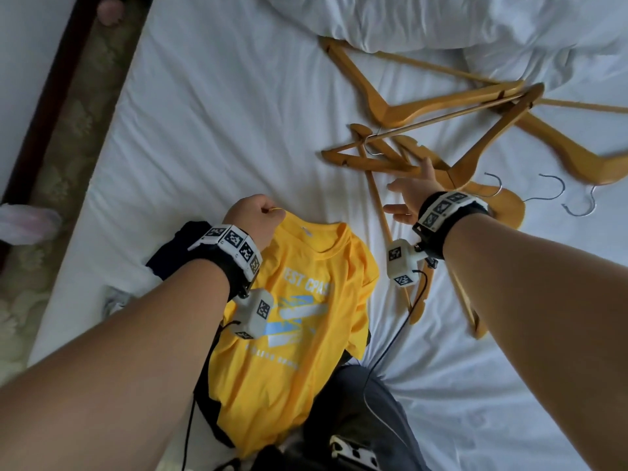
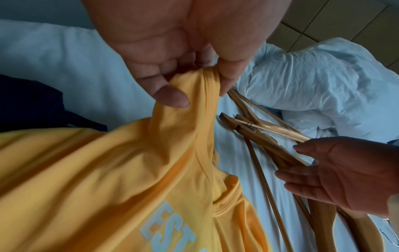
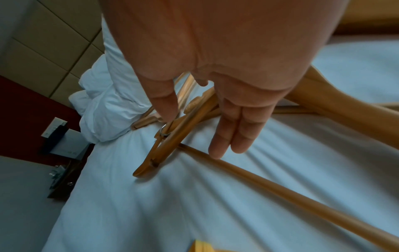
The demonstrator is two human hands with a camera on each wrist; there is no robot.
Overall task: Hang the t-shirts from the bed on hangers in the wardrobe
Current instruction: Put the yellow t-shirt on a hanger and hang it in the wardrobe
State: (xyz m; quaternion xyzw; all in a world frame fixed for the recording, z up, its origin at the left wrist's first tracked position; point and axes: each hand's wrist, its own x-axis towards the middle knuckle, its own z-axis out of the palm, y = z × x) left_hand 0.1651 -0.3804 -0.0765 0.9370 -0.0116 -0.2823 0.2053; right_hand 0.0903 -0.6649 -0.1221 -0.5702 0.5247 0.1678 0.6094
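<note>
A person leans over a bed covered in a white sheet, both bare arms reaching forward, with a camera band on each wrist.

Furthest left, beside and partly under the left forearm, a dark garment lies bunched on the sheet; whether it is a t-shirt cannot be told.

The left hand is closed in a fist, thumb and curled fingers pinching the neckline of a yellow t-shirt. The shirt trails from that hand back toward the person's body, printed front facing up, mostly lying on the bed and across the person's lap. In the left wrist view the collar fabric is gathered into a fold between the thumb and fingers.

To the right of the shirt, the right hand is spread open, fingers straight, gripping nothing. It hovers over a loose heap of wooden hangers scattered on the sheet ahead of it. The right wrist view shows its fingertips just above or barely touching one hanger's bar; contact is not certain.

Beyond the hangers, a rumpled white duvet sits at the far side of the bed.

The job appears to be at an early stage: one shirt is picked up, no hanger is chosen yet, and nothing is threaded onto a hanger. The wardrobe is not in view, so any shirts already hung cannot be counted. Still ahead for this shirt: taking a hanger, slipping it through the neck, and carrying it to the wardrobe.
</note>
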